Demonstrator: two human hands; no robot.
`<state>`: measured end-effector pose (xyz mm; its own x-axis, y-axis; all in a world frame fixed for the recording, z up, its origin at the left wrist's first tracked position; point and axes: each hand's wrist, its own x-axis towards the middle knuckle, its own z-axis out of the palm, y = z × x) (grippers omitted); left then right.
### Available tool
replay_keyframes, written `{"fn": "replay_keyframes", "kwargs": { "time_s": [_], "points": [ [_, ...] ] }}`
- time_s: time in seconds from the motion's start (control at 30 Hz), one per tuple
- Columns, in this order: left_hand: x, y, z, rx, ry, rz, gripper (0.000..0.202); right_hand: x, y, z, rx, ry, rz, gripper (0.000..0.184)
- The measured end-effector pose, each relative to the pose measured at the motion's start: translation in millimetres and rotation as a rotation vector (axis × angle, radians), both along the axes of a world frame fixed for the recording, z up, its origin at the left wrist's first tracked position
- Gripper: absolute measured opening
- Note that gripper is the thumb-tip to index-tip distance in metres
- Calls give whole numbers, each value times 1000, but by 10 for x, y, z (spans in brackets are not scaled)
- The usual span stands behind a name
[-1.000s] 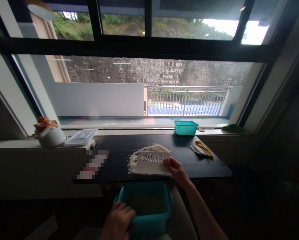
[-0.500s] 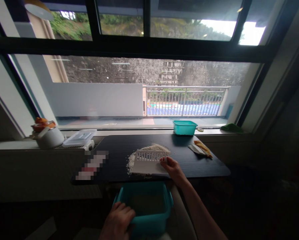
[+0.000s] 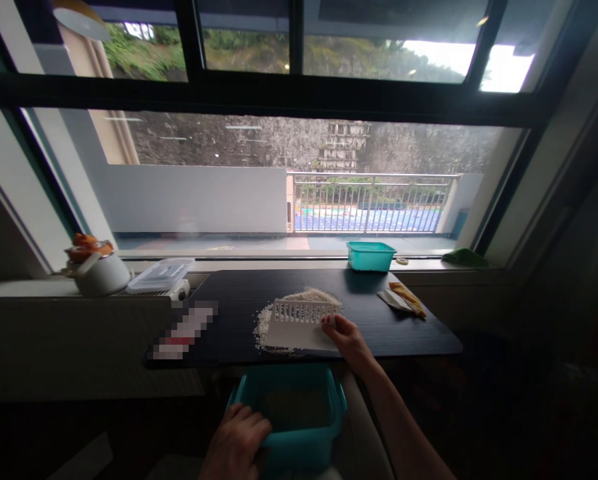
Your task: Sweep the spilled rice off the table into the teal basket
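Two bare hands, plain and without rings or a watch: left hand (image 3: 236,443) at 6 o'clock, cut off at the wrist by the picture's edge; right hand (image 3: 346,341) just below centre toward 5 o'clock, fingernails painted red, joined to a slim bare forearm (image 3: 403,430) uncovered as far as 5 o'clock

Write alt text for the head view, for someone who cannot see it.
A right hand holds a white slotted scraper against a pile of white grains on a dark table, while the left hand grips a teal tub below the table's near edge. Beyond is a large window.
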<state>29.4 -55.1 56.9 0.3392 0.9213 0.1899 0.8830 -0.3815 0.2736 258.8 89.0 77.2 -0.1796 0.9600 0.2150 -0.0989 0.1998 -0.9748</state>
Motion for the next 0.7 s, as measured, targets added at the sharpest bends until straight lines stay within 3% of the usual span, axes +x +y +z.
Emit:
{"fn": "replay_keyframes", "kwargs": {
  "time_s": [0.23, 0.5, 0.7],
  "points": [
    [-11, -8, -18, 37, 13, -11, 21, -5, -29, -63, -52, 26, 76, 32],
    [-16, -26, -12, -6, 13, -4, 21, 109, -39, -59, -65, 39, 6, 30],
    [6, -13, -5, -9, 28, -1, 20, 47, -164, 1, -89, 20, 85, 26]
  ]
}}
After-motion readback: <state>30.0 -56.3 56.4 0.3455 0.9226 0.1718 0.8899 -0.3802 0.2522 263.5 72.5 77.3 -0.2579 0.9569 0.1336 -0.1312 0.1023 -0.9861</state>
